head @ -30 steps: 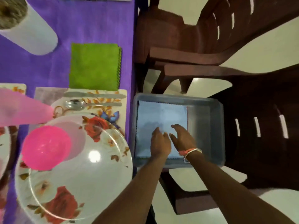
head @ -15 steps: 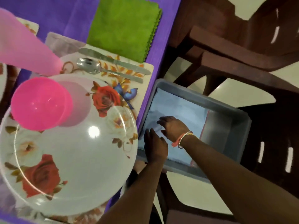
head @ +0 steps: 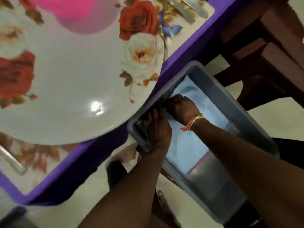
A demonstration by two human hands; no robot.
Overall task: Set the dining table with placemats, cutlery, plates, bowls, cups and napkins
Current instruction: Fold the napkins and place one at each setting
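Blue napkin (head: 207, 111), one, in one grey bin (head: 233, 102); right hand (head: 182, 107), grip on its edge; left hand (head: 158, 130), grip unclear.

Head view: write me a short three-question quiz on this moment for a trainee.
1. True or false: the napkin lies on the plate.
2. What sits on the plate? A) a pink bowl B) a green cup C) a fork
3. Fill in: the bracelet is on the ___ wrist.
Key: 1 false, it lies in the bin, where the left hand and right hand both reach; 2 A; 3 right.
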